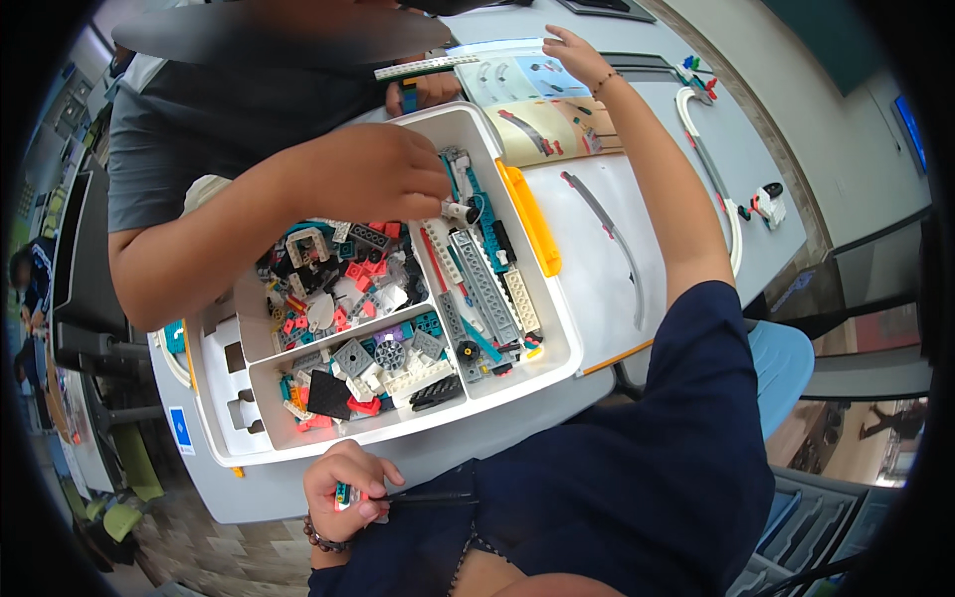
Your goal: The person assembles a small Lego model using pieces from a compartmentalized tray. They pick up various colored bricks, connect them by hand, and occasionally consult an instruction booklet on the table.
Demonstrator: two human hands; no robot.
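My left hand (348, 488) is closed around a small build of teal, white and red toy bricks (345, 495), below the front edge of the white sorting box (388, 430). A thin black strip (428, 497) runs from its fingers across my navy shirt; I cannot tell what it is. My right arm stretches far forward, and my right hand (579, 60) is open, fingers extended, at the upper right of the instruction booklet (557, 135). The booklet lies open to pictures of curved track parts. Nothing shows in that hand.
Across the table, a co-worker's hand (398, 174) reaches into the box among loose bricks and beams; their other hand (438, 92) holds a light beam (426, 67). A grey curved track (609, 227) lies right of the box's yellow latch (530, 221). White track pieces (734, 234) stand further right.
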